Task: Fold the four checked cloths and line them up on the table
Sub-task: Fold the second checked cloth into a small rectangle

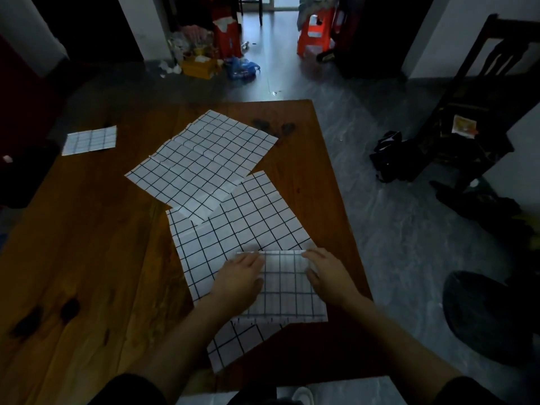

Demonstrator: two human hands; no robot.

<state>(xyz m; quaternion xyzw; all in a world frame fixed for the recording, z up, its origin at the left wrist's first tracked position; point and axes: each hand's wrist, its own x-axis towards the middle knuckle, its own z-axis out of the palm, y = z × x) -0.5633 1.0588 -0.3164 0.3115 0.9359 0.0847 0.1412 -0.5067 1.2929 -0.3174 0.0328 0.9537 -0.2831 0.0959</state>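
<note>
Wooden table (87, 258) seen from above, with four white cloths bearing a dark grid. Both hands rest on the folded cloth (287, 287) nearest the viewer, which lies at the table's near right, on top of an unfolded cloth. The left hand (241, 277) lies palm down on the folded cloth's left edge, fingers extended toward the far left corner; the right hand (328, 276) lies on its right edge, fingers curved over the far right corner. Neither hand is closed around the fabric (each presses flat, fingers loosely spread), and the far fold line runs between the two sets of fingertips.

The lower cloth (233, 235) is spread open beneath, its near corner (230, 346) projecting past the folded one toward the table's front edge. A second open cloth (201, 165), creased, lies farther back at the table's centre, its near corner overlapping the lower cloth. A small folded cloth (90, 140) sits apart at the far left edge. A dark chair (482, 92) stands on the grey floor at right.
</note>
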